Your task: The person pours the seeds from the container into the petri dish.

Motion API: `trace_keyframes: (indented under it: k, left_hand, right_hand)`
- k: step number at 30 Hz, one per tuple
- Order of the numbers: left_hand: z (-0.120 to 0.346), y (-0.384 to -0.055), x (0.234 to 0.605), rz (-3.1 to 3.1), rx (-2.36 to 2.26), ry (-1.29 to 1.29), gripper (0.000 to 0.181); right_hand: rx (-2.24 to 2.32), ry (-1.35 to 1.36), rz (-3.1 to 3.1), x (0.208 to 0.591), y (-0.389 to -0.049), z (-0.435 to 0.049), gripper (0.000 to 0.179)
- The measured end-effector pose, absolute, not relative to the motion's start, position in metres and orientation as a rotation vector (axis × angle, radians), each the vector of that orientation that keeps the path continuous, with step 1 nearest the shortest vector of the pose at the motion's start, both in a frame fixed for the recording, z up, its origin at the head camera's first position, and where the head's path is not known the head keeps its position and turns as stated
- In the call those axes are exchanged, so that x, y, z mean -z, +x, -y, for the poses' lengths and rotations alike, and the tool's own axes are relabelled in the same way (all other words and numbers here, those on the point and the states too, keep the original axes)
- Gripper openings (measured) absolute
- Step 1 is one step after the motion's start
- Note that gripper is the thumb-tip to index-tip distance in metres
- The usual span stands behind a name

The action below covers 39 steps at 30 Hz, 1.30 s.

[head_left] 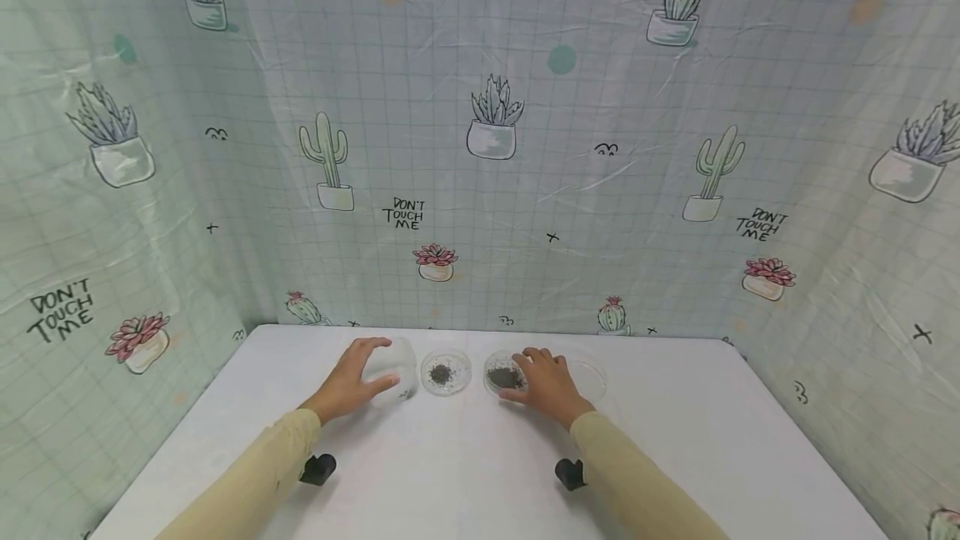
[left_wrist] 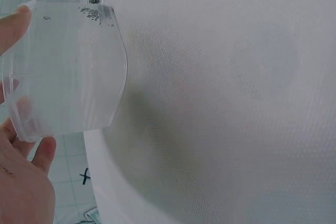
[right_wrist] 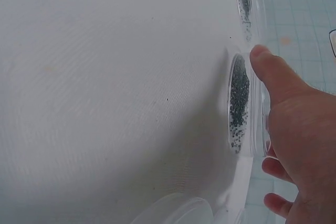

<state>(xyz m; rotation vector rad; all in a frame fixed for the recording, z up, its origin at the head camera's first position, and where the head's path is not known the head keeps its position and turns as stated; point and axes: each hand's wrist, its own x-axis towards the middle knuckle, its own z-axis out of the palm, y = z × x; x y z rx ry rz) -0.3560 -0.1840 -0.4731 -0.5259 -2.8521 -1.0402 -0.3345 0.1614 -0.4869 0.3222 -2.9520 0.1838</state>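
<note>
My left hand (head_left: 351, 379) grips a clear plastic tub (left_wrist: 68, 72), thumb on one side and fingers on the other. A few dark grains cling inside the tub near one edge. On the right, my right hand (head_left: 551, 388) holds a clear petri dish (right_wrist: 253, 116) by its rim, with the thumb at the near side and fingers curled over the far side. A layer of dark grains (right_wrist: 240, 95) covers its bottom. Between the hands lies another petri dish (head_left: 447, 391) with a smaller heap of dark grains (head_left: 440, 374).
A clear round lid or dish (head_left: 592, 386) lies just right of my right hand. All of it stands on a white table (head_left: 465, 457), near its back edge. Behind and at both sides hangs a cactus-printed curtain (head_left: 480, 198). Stray grains dot the tabletop.
</note>
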Motion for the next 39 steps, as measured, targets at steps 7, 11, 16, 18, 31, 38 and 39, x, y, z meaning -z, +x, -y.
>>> trace_keyframes:
  k: [7,11,16,18,31,38,39]
  left_hand:
    - [0.183,-0.355,0.474,2.844,1.042,-0.543,0.063]
    - [0.182,-0.356,0.475,2.849,1.042,-0.547,0.063]
    - [0.180,-0.355,0.475,2.848,1.044,-0.560,0.064]
    - [0.179,-0.355,0.474,2.848,1.043,-0.564,0.064]
    - [0.182,-0.358,0.469,2.904,1.032,-0.525,0.082]
    - [0.189,-0.359,0.469,2.942,1.075,-0.504,0.093]
    - [0.190,-0.359,0.470,2.947,1.080,-0.499,0.096]
  right_hand:
    - [-0.167,0.282,2.958,0.487,-0.335,-0.161,0.077]
    - [-0.172,0.259,2.970,0.487,-0.335,-0.162,0.076]
    - [-0.191,0.241,2.986,0.487,-0.334,-0.163,0.075]
    - [-0.204,0.238,2.988,0.487,-0.333,-0.164,0.074]
    - [-0.232,0.298,2.940,0.482,-0.330,-0.169,0.075]
    - [-0.257,0.320,2.911,0.484,-0.332,-0.176,0.076]
    - [-0.260,0.318,2.907,0.485,-0.332,-0.177,0.076]
